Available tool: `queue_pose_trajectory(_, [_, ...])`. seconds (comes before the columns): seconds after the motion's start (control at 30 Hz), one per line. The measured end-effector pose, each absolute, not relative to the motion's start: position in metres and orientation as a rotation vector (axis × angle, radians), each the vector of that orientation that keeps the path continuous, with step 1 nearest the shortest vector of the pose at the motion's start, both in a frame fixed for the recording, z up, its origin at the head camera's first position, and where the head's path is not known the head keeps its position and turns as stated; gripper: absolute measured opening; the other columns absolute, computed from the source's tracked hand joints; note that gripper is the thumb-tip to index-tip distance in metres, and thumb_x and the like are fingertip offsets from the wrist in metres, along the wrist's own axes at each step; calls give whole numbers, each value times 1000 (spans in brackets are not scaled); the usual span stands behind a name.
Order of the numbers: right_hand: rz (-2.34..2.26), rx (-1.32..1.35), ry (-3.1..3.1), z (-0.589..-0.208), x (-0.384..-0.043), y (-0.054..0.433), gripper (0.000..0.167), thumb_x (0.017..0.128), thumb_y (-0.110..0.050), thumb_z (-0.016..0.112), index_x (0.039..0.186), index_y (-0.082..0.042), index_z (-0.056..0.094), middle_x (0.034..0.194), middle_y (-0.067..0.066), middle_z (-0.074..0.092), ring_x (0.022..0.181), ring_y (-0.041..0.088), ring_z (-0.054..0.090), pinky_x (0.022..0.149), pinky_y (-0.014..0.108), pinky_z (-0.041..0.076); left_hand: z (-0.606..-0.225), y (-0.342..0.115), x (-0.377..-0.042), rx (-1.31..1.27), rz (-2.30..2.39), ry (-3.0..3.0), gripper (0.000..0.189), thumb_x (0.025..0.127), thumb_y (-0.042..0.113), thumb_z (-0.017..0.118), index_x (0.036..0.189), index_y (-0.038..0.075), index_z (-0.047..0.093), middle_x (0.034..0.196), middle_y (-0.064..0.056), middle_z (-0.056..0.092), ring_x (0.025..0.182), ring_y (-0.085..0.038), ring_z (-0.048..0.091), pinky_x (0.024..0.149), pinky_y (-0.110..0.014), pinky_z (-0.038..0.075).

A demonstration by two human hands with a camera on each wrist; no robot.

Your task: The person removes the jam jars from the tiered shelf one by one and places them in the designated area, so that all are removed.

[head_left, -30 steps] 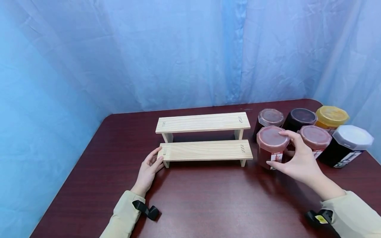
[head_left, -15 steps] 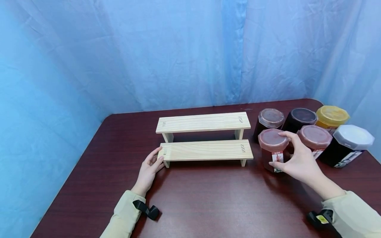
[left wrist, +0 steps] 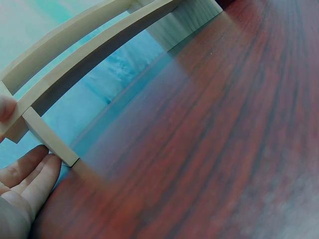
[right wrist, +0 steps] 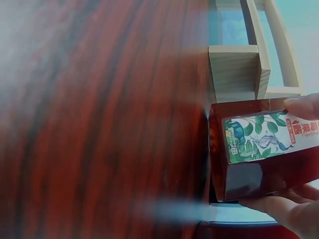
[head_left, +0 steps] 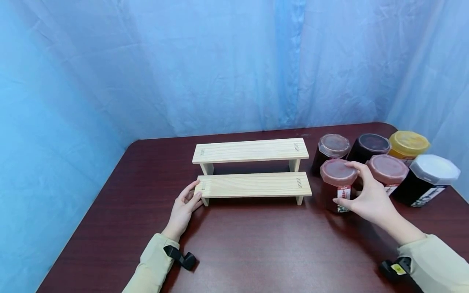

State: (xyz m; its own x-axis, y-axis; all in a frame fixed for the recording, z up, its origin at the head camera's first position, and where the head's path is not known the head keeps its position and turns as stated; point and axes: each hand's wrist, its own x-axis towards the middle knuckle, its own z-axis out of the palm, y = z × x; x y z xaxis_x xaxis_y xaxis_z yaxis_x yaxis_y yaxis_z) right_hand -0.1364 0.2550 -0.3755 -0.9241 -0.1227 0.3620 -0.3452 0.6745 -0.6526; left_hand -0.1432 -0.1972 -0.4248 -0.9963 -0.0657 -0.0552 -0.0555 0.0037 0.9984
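Observation:
My right hand [head_left: 366, 195] grips a dark red jar [head_left: 329, 190] with a pinkish lid, thumb low near its label and index finger at the lid. In the right wrist view the jar's base is at the tabletop and its label [right wrist: 259, 137] shows leaves and a bird-like drawing. My left hand [head_left: 183, 209] holds the left end of the low front wooden stand [head_left: 253, 185], with the thumb at the board. In the left wrist view, its other fingertips [left wrist: 47, 157] are beside the stand's leg [left wrist: 50, 137].
A second wooden stand [head_left: 249, 150] stands behind the front one. To the right are more jars: two dark ones [head_left: 331, 146] [head_left: 371, 146], a yellow one [head_left: 408, 144], a red one [head_left: 388, 169] and a black one with a white lid [head_left: 432, 179]. Blue curtains [head_left: 220, 65] hang behind the table [head_left: 238, 244].
The right hand has brought the red jar slightly toward the person and to the right, and its label has turned a little. The left hand and both stands stay in place.

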Motion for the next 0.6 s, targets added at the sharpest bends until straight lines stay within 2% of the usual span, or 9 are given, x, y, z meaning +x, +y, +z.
queue_pose_trajectory(0.07, [1067, 367, -2613, -376, -137, 256, 96, 60, -3, 87, 139, -8, 32, 121, 23, 51, 95, -10, 48, 70, -2, 37, -425, -198, -143, 130, -2207, -2221, 47, 97, 8, 52, 142, 9, 41, 132, -24, 48, 97, 0, 60, 84, -21, 50])
queue_pose_trajectory(0.13, [1016, 354, -2623, -377, -137, 258, 96, 59, -5, 87, 139, -9, 34, 122, 23, 51, 97, 6, 54, 71, 2, 36, -425, -198, -143, 123, -2209, -2218, 47, 97, 8, 52, 142, 9, 41, 133, -24, 47, 97, 0, 60, 85, -21, 50])
queue_pose_trajectory(0.2, [986, 347, -2628, -378, -138, 258, 96, 59, -7, 87, 139, -10, 35, 123, 24, 52, 97, 24, 53, 71, 6, 34, -426, -198, -143, 119, -2213, -2213, 47, 97, 8, 52, 142, 8, 40, 133, -24, 47, 97, 0, 60, 85, -21, 50])
queue_pose_trajectory(0.23, [982, 345, -2627, -379, -138, 259, 96, 59, -7, 87, 139, -10, 35, 124, 24, 51, 97, 29, 51, 71, 8, 34, -426, -198, -143, 115, -2211, -2214, 47, 97, 8, 52, 143, 8, 40, 133, -24, 47, 97, 0, 60, 85, -21, 50])
queue_pose_trajectory(0.33, [983, 354, -2639, -378, -138, 260, 96, 59, -7, 87, 139, -11, 35, 125, 24, 50, 85, 20, 55, 66, 12, 37, -426, -197, -144, 116, -2214, -2207, 47, 97, 7, 51, 143, 8, 40, 132, -24, 47, 97, 0, 60, 84, -21, 50])
queue_pose_trajectory(0.43, [975, 370, -2664, -376, -138, 262, 97, 61, -8, 87, 141, -12, 33, 121, 26, 52, 66, 8, 53, 57, 18, 41, -427, -197, -144, 122, -2210, -2203, 47, 97, 5, 51, 142, 8, 40, 132, -24, 47, 96, -1, 60, 84, -21, 50])
queue_pose_trajectory(0.6, [899, 388, -2712, -373, -135, 264, 100, 62, -10, 87, 145, -14, 31, 114, 29, 55, 51, 4, 49, 50, 24, 42, -427, -197, -144, 125, -2211, -2203, 47, 97, 6, 51, 142, 8, 40, 131, -24, 48, 96, -1, 60, 84, -21, 50])
